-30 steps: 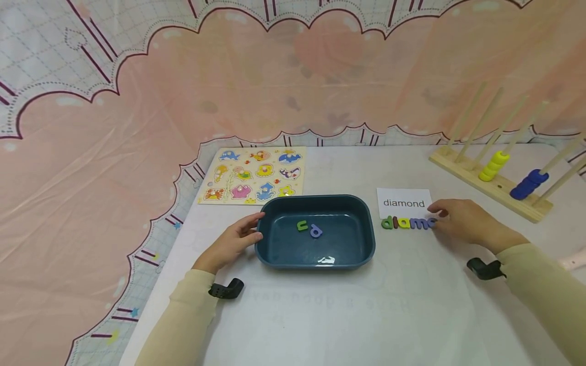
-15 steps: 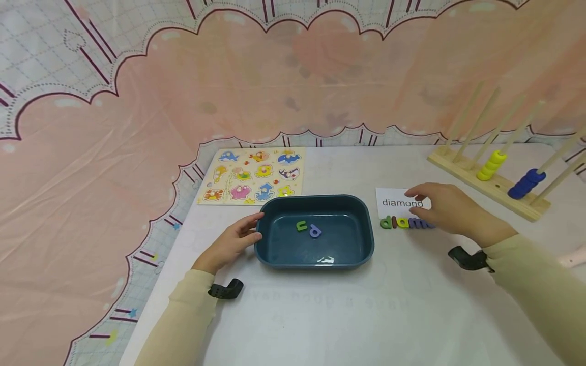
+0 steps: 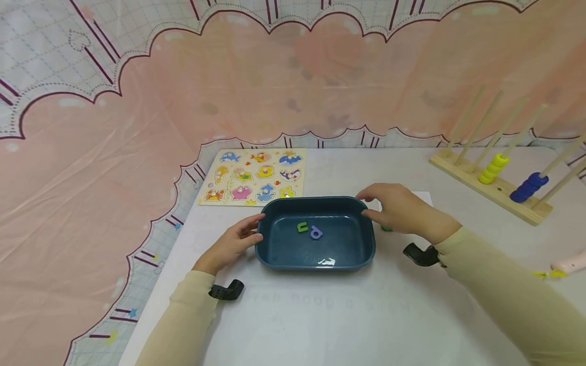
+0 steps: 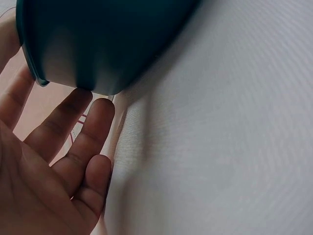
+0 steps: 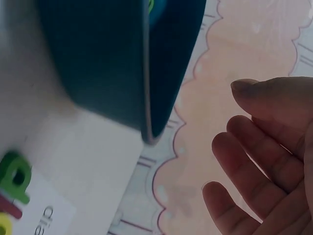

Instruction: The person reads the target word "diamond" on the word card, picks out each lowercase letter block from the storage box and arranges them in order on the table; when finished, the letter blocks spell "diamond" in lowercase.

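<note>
A dark teal tray (image 3: 316, 260) holds a green letter n or u (image 3: 302, 227) and a purple letter d or p (image 3: 316, 232). At its left end rests my left hand (image 3: 230, 244), fingertips touching the outer wall (image 4: 98, 54) with the fingers fairly straight. My right hand (image 3: 405, 211) hovers by the tray's back right corner, fingers loosely bent around nothing. In the right wrist view those fingers (image 5: 249, 166) are apart from the tray. Behind that hand lies the white word card (image 3: 423, 196), mostly hidden; a green letter d (image 5: 14, 176) shows beside it.
A wooden sea-animal puzzle board (image 3: 252, 178) lies behind the tray to the left. At the back right stands a peg abacus (image 3: 490, 185) with yellow and blue rings. A pale pink object (image 3: 572, 263) sits at the right edge.
My right hand has moved left from the end of the letter row, across the word card, to the tray's right rim. My left hand has stayed at the tray.
</note>
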A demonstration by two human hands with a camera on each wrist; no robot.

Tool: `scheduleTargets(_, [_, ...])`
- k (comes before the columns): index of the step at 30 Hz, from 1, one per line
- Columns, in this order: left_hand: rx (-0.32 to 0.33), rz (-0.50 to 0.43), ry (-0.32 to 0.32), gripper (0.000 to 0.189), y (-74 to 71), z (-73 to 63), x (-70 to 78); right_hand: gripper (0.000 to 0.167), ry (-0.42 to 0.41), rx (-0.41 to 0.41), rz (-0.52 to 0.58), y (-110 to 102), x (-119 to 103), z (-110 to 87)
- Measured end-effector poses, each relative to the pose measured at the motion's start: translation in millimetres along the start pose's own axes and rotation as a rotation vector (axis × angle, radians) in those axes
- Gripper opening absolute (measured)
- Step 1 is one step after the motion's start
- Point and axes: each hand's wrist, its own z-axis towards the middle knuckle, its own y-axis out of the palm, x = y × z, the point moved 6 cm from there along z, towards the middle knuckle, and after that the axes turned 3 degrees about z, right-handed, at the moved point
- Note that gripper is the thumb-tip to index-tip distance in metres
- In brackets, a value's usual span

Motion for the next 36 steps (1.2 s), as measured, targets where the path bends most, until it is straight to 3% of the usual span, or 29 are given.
scheduleTargets(17, [0.008, 0.004, 0.001, 0.06, 0.6, -1.0, 2.5, 0.034, -0.032, -0.127, 0.044, 42, -31, 29.3])
scheduleTargets(36, [0.011, -0.014, -0.003, 0.06, 0.2, -2.1, 5.0, 0.036, -0.082, -0.164, 0.036, 42, -46, 54.8])
